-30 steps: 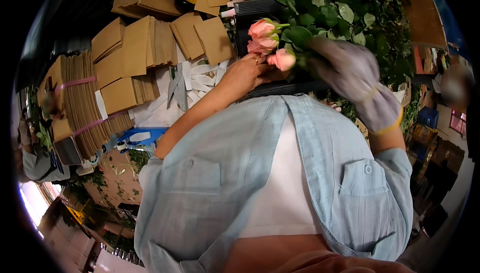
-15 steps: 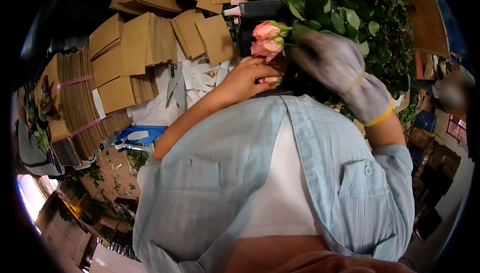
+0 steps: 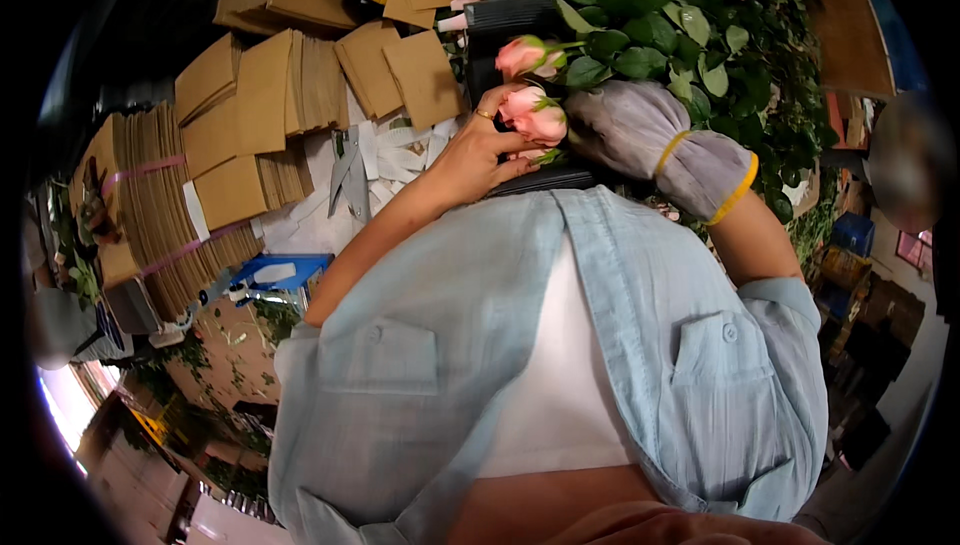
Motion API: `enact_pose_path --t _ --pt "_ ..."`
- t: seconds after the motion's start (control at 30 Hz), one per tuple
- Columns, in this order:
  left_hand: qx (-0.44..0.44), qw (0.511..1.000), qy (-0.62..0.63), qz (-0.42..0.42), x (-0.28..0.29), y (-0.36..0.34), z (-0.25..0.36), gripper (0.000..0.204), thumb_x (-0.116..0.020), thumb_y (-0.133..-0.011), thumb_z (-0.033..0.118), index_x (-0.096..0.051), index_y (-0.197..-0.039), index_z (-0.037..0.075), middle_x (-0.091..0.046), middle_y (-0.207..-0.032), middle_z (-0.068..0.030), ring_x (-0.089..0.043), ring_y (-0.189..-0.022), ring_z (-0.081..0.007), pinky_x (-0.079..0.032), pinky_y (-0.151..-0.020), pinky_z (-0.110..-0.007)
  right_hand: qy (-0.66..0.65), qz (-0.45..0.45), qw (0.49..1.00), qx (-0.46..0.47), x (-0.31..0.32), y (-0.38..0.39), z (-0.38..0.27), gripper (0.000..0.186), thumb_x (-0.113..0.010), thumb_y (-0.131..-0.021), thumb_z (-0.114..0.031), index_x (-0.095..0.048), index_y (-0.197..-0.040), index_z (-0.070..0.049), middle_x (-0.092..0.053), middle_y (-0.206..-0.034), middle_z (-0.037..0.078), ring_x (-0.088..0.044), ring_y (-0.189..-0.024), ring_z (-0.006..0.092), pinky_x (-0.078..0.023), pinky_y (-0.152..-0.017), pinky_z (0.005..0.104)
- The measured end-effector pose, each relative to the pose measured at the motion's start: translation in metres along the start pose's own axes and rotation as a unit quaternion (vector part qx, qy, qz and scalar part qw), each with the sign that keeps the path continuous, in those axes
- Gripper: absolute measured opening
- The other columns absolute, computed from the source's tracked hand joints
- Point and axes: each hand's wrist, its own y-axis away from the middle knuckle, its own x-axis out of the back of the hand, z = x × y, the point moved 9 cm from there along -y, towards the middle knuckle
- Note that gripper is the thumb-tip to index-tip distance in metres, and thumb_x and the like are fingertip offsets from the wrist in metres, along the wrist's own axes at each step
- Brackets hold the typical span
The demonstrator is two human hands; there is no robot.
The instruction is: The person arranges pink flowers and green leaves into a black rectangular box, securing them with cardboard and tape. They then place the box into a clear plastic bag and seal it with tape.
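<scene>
Pink roses are cupped by the bare left hand, its fingers curled about the blooms, in front of the person's shirt. Another pink rose is seen just beyond them. The right hand, covered by a grey glove, is held just beside the blooms; its fingertips are hidden, so whether anything is gripped cannot be told. Green leaves are massed beyond it. Grey scissors are seen left of the left forearm.

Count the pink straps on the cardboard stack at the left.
2: the upper strap and the lower strap, both crossing the cardboard stack. More may be hidden on its unseen sides.
</scene>
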Motion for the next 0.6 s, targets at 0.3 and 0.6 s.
enact_pose_path --t 0.3,0.6 --pt "-0.016 0.998 -0.052 0.034 -0.004 0.009 -0.006 0.041 -0.083 -0.07 0.013 -0.074 -0.107 0.028 -0.02 -0.155 -0.017 -0.028 -0.136 -0.0406 -0.034 -0.109 -0.047 0.079 -0.051 0.995 0.01 -0.027 -0.015 -0.003 0.014 -0.057 -0.083 -0.013 -0.062 -0.096 -0.009 -0.067 -0.085 0.015 -0.066 -0.075 0.0351 -0.054 -0.062 0.0449" --pt "0.05 0.997 -0.006 0.066 -0.001 0.006 -0.015 0.06 -0.086 -0.063 0.014 -0.067 -0.119 0.025 -0.021 -0.152 -0.016 -0.034 -0.13 -0.0389 -0.04 -0.105 -0.047 -0.036 0.042 0.998 -0.007 0.006 -0.018 0.005 0.025 -0.061 -0.083 -0.018 -0.061 -0.107 -0.011 -0.067 -0.083 0.016 -0.066 -0.075 0.0355 -0.052 -0.062 0.0474"
